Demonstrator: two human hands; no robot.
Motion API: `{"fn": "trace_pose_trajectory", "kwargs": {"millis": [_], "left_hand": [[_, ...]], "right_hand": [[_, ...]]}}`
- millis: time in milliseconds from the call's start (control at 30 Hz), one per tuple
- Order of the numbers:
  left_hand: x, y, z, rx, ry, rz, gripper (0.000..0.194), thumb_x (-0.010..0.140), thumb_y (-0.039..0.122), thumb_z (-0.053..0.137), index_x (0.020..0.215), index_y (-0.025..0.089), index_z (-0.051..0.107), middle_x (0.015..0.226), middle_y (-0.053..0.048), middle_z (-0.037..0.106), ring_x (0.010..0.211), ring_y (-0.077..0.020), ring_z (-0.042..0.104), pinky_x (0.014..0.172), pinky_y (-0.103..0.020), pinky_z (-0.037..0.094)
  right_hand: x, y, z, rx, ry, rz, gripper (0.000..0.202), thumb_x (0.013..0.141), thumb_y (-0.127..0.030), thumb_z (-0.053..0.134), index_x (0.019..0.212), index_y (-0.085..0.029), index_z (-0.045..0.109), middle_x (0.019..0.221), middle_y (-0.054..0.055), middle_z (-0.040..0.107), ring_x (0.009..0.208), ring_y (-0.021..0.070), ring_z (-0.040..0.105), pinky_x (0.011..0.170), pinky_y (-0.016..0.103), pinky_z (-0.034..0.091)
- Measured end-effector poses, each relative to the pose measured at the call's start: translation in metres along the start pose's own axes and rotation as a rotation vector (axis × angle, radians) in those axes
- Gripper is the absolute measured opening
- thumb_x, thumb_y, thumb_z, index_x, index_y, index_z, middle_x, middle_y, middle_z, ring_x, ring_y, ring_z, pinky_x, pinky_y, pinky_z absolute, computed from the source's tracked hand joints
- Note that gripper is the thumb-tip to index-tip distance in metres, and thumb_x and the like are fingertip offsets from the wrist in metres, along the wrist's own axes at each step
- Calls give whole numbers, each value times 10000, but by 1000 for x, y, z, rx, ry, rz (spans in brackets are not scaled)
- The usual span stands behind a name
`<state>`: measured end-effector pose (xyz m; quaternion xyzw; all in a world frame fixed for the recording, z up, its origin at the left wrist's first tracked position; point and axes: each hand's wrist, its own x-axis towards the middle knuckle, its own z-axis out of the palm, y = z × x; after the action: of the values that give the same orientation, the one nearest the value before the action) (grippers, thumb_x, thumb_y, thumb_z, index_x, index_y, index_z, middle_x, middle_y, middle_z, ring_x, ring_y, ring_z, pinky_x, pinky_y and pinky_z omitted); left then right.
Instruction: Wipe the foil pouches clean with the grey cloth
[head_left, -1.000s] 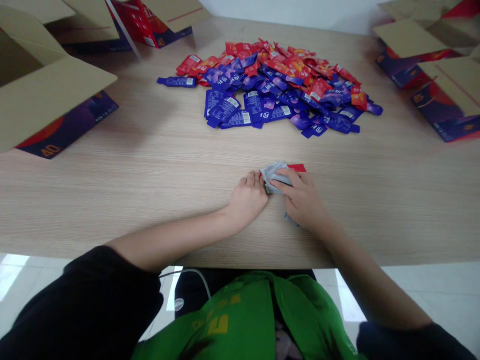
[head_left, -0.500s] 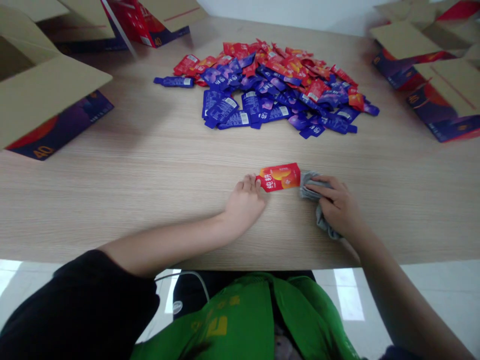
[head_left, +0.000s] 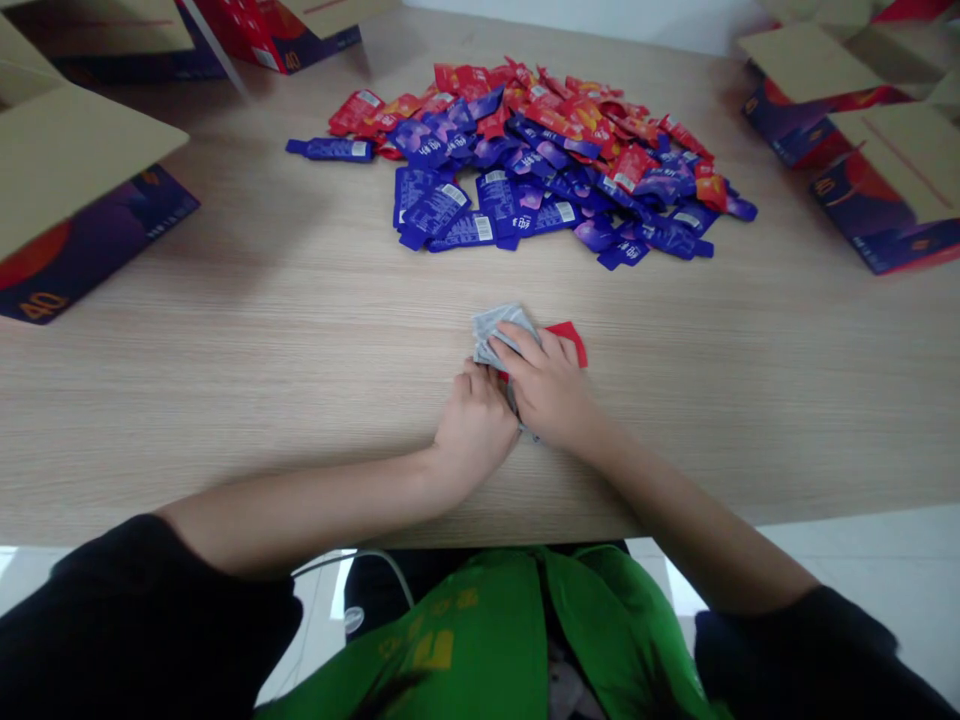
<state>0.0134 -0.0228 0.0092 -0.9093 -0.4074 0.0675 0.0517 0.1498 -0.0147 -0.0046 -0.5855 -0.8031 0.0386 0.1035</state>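
Flat on the table lies a red sachet (head_left: 573, 342), mostly covered by a grey cloth and my fingers; only its right end and a sliver near the left show. My left hand (head_left: 480, 415) is closed at the sachet's narrow left end, pinching it against the table. My right hand (head_left: 551, 385) presses the folded grey cloth (head_left: 504, 335) down over the sachet, fingers on top of the cloth. The two hands are close together, and part of the cloth hangs out below the right palm.
A heap of red sachets (head_left: 480, 80) and blue sachets (head_left: 450, 215) spreads over the back of the table (head_left: 262, 380). Open cardboard boxes stand at the left (head_left: 97, 240) and at the right (head_left: 885, 215). The table's front edge is close to my green apron (head_left: 480, 640).
My right hand has slid the cloth left across the red sachet, from beyond its right end to near my left hand. The left hand keeps hold of the sachet's end.
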Motion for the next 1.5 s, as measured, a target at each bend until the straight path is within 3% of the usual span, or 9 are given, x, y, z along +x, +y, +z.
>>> {"fn": "trace_pose_trajectory", "kwargs": {"millis": [133, 233, 433, 567, 767, 933, 1233, 1367, 1500], "left_hand": [[-1, 1, 1, 49, 13, -16, 466, 979, 57, 452, 1375, -154, 580, 1402, -397, 583, 1281, -424, 643, 913, -437, 536], [1, 1, 0, 77, 4, -10, 474, 985, 56, 436, 1388, -159, 564, 1418, -396, 568, 1274, -419, 647, 923, -440, 530], [8, -4, -5, 10, 0, -9, 553, 1022, 248, 451, 1390, -149, 565, 1467, -390, 538, 1225, -394, 632, 925, -459, 511], [9, -5, -4, -52, 2, -50, 654, 1008, 329, 482, 1447, -156, 493, 1492, -385, 518, 1296, -408, 572, 995, -477, 483], [7, -6, -1, -76, 7, -78, 681, 1020, 337, 483, 1486, -159, 441, 1524, -372, 493, 1407, -433, 503, 1030, -459, 481], [7, -6, -5, -65, -57, -49, 701, 1010, 416, 538, 1435, -141, 518, 1467, -373, 551, 1391, -468, 521, 1000, -458, 498], [9, -4, 0, -52, -30, -70, 680, 1028, 321, 481, 1489, -177, 430, 1529, -394, 453, 1404, -470, 523, 1028, -468, 487], [10, -3, -1, -42, -28, -69, 577, 1028, 181, 432, 1494, -159, 439, 1516, -382, 473, 1390, -445, 549, 1010, -451, 497], [11, -1, 1, -43, -30, -107, 536, 1038, 108, 371, 1509, -140, 429, 1531, -374, 459, 1397, -430, 544, 991, -438, 499]], "right_hand": [[-16, 16, -2, -10, 76, 78, 544, 960, -174, 415, 1473, -216, 590, 1579, 87, 526, 1280, 364, 476, 1022, 550, 402], [-31, 30, -5, -9, 131, 162, 557, 939, -168, 419, 1471, -190, 585, 1545, 123, 546, 1257, 379, 501, 1017, 572, 425], [-53, 51, -5, 42, 208, 194, 545, 921, -138, 418, 1424, -179, 625, 1414, 184, 608, 1197, 365, 561, 1002, 590, 472], [-49, 60, -10, 118, 192, 192, 545, 907, -110, 398, 1386, -169, 650, 1397, 185, 611, 1269, 347, 554, 1052, 564, 479], [-12, 34, -20, 113, 219, 114, 600, 914, -96, 409, 1485, -177, 573, 1515, 157, 541, 1312, 336, 526, 1099, 533, 437], [8, 7, -4, 14, 55, 16, 532, 970, -154, 409, 1462, -206, 607, 1601, 88, 497, 1294, 346, 487, 1042, 519, 423], [-24, 30, -3, -15, 109, 139, 542, 973, -156, 385, 1486, -133, 560, 1596, 145, 489, 1301, 361, 498, 1089, 547, 416], [-39, 48, -5, -10, 138, 188, 535, 972, -141, 367, 1466, -81, 564, 1549, 197, 518, 1330, 365, 501, 1084, 536, 442], [-37, 59, -13, 1, 118, 185, 519, 960, -132, 364, 1412, -80, 613, 1494, 228, 551, 1338, 365, 522, 1076, 547, 453]]}}
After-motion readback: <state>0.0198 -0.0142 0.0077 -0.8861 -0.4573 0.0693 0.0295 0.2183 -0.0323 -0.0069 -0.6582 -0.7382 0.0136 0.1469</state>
